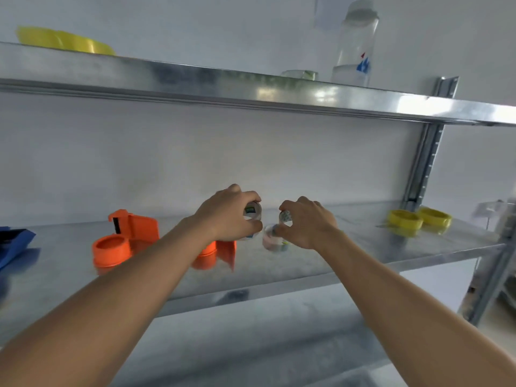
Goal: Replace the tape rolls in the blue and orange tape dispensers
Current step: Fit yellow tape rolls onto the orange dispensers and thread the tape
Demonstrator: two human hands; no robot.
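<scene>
Fingers of left hand (229, 216) curled round a small clear tape roll (252, 215) with white core and printed label, held on edge above the middle shelf (349, 247). Right hand (308, 223) just beside, fingertips pinching a second small tape roll (285, 217), patterned core facing left. Third roll (272, 240), translucent with pinkish tint, blurred, below and between both hands; resting on the shelf or lifted, cannot tell.

Orange tape dispenser part (125, 238) left of the left hand: glossy moulded plastic, round hub in front, upright flat wall behind with a dark slot. Second orange part (217, 255) directly under the left wrist, partly hidden, cylindrical hub plus thin flat panel. Blue tape dispenser (14, 244) further left, at the frame edge, angular, mostly cut off.

Two yellow tape rolls (418, 220) well right of the right hand, lying flat, touching or nearly so.

Shelf surface: galvanised sheet metal, dull grey, faintly reflective. Upper shelf (251, 93) of the same metal above the hands, carrying a yellow coil (64, 40) far left, a clear plastic bottle (356, 46) with blue mark to the right, and a low clear roll (300, 74) beside the bottle. Slotted steel upright (424, 163) at right. Plain white wall (195, 152) behind.
</scene>
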